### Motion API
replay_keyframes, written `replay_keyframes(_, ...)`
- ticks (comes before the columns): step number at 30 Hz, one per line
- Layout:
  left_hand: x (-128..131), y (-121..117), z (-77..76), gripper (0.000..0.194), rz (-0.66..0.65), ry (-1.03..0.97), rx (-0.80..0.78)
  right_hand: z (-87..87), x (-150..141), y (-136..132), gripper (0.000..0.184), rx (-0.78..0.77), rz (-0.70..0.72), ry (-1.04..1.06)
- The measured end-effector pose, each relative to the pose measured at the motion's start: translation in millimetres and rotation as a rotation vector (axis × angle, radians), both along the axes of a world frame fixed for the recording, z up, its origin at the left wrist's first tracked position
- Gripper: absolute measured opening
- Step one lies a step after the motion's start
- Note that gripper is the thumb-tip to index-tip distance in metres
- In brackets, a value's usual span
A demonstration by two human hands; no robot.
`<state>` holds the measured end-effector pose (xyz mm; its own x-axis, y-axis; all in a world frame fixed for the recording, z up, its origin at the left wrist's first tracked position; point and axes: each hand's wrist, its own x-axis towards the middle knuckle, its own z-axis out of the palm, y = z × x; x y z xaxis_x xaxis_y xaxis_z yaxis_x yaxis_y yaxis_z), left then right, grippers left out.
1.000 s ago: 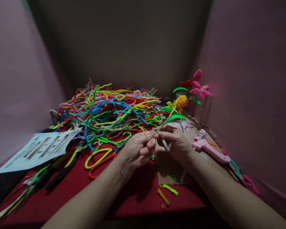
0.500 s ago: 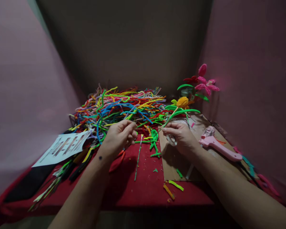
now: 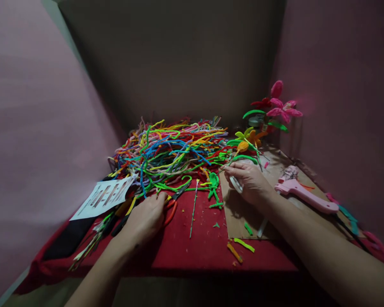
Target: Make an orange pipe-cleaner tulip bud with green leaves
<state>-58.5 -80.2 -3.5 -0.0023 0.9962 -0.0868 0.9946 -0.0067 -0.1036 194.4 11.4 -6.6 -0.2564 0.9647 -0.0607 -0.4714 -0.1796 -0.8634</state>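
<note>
My left hand (image 3: 149, 213) is low over the red cloth, its fingers closed at the handles of the scissors (image 3: 170, 212). The scissors have red and yellow handles, and their dark blades (image 3: 181, 191) point away to the right. My right hand (image 3: 251, 181) pinches the thin stem of an orange pipe-cleaner flower bud (image 3: 242, 147), tilted up and to the right. A whitish ring like a tape roll (image 3: 236, 184) hangs at the fingers of that hand. Between the hands lie a green-wrapped stem (image 3: 194, 209) and a green twisted pipe-cleaner piece (image 3: 214, 183).
A heap of coloured pipe cleaners (image 3: 176, 147) fills the back. A pink glue gun (image 3: 304, 198) rests on cardboard (image 3: 235, 221) at the right. Pink pipe-cleaner flowers (image 3: 284, 111) stand behind it. A printed sheet (image 3: 104, 198) and black-and-yellow-handled pliers (image 3: 128, 213) are left.
My left hand has come down from above the cloth to the scissors, whose blades now show. The orange bud has tilted lower in my right hand. The view has shifted slightly.
</note>
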Motion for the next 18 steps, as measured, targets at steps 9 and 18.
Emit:
replay_keyframes(9, -5, -19, 31.9, 0.034, -0.011, -0.716, -0.205, -3.8, -1, 2, 0.021, -0.035, -0.026, 0.101)
replay_keyframes(18, 10, -27, 23.3, 0.036, 0.061, -0.976, -0.21, -3.4, 1, 4, 0.013, -0.01, 0.035, 0.075)
